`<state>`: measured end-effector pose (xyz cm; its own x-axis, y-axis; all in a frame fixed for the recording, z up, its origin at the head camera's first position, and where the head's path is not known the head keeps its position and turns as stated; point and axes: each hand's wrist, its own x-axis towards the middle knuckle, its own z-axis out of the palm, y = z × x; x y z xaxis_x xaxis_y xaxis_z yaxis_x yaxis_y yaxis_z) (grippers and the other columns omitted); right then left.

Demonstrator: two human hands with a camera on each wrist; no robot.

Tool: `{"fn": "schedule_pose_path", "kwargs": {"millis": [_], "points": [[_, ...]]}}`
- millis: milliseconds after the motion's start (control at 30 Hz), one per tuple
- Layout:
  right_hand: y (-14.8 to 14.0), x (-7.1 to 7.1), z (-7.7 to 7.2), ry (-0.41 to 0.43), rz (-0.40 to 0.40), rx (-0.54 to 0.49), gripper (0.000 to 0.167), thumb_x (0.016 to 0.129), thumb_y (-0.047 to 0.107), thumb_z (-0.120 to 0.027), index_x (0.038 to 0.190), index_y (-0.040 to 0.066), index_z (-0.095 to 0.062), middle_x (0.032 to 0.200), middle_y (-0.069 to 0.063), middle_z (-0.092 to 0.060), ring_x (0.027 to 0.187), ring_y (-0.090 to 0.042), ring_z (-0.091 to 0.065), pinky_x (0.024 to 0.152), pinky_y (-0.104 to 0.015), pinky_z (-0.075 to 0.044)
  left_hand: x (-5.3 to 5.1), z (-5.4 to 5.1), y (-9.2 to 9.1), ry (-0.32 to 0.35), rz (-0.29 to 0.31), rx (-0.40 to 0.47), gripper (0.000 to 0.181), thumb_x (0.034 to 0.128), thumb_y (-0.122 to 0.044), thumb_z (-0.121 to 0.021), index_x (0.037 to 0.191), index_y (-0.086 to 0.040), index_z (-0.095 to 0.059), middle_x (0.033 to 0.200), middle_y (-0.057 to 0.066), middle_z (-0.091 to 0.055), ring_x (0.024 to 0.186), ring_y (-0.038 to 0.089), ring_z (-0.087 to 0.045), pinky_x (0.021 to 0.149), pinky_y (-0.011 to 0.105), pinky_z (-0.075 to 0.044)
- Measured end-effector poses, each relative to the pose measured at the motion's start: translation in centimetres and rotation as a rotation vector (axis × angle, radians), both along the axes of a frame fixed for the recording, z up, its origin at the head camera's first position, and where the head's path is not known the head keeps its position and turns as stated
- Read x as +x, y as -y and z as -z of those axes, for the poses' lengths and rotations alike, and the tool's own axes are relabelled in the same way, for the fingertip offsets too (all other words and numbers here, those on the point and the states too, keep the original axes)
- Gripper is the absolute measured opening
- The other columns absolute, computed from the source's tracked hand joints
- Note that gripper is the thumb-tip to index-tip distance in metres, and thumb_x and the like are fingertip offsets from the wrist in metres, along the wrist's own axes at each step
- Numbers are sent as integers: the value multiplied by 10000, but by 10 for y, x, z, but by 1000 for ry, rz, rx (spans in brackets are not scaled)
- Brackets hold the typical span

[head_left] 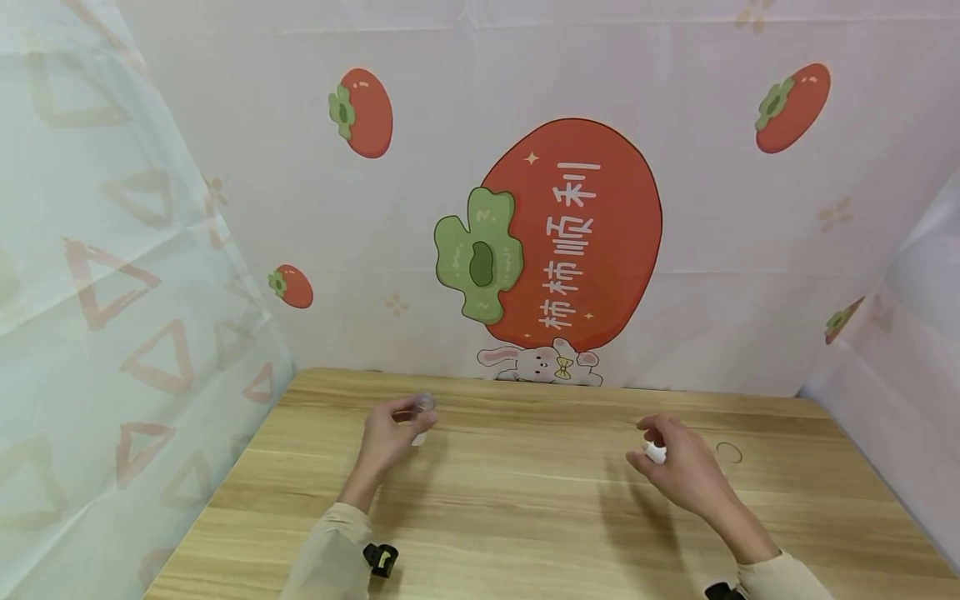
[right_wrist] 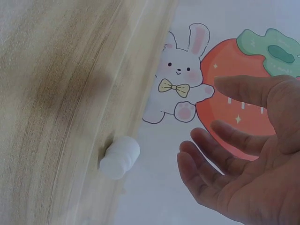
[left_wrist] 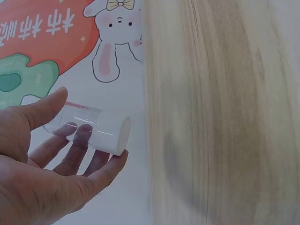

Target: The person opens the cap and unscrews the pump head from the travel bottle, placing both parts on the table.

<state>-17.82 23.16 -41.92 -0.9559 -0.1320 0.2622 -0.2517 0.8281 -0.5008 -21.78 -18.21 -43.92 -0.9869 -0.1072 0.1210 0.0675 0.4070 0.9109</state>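
Note:
My left hand holds a clear plastic cylinder with a white end above the far left part of the table. The thumb lies on one side of it and the fingers curl beneath. Over the table's right half, my right hand is held with thumb and fingers spread and nothing between them. A small white lumpy cylinder stands on the table near that hand, apart from its fingers. Part of this white piece is hidden behind the hand in the head view.
A thin dark ring lies on the wooden table, right of the right hand. Behind the table hangs a printed cloth with persimmons and a rabbit. Further cloth closes off the left side.

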Motion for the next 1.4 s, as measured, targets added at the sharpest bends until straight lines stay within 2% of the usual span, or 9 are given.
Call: {"fn": "schedule_pose_path", "kwargs": {"millis": [200,367,700,1000,1400], "points": [[0,2,2,17,-8,-12,431,835,170,-828,1174,-35,-657,993,-112,-667,899,-289,-635,724,-445,-504,0,2,5,-5,-9,6,461,897,-137,-791,1296,43,-647,1204,232,-670,1129,408,-635,846,421,-587],[-1,2,4,25,-14,-16,429,839,175,-821,1179,-32,-661,988,-100,-667,900,-278,-635,729,-444,-502,0,4,9,5,-11,-4,473,904,-128,-781,1305,68,-624,1219,248,-662,1138,425,-634,895,446,-570],[-1,3,4,21,-22,-14,425,836,158,-820,1179,-35,-660,961,-92,-661,892,-274,-634,721,-431,-499,1,8,16,19,-13,-13,479,914,-71,-752,1316,122,-576,1227,300,-637,1139,456,-627,917,430,-562],[0,4,4,35,-25,-29,430,843,144,-818,1194,-37,-648,965,-102,-666,915,-290,-644,732,-442,-514,-2,12,19,43,-41,9,481,904,-68,-761,1312,114,-582,1219,279,-647,1129,425,-633,918,413,-563],[0,4,5,24,-34,-27,423,844,143,-817,1191,-32,-651,958,-96,-663,907,-284,-640,738,-440,-510,-3,16,20,52,-38,20,466,903,-56,-756,1294,130,-584,1213,282,-649,1120,418,-639,929,439,-556]]}}
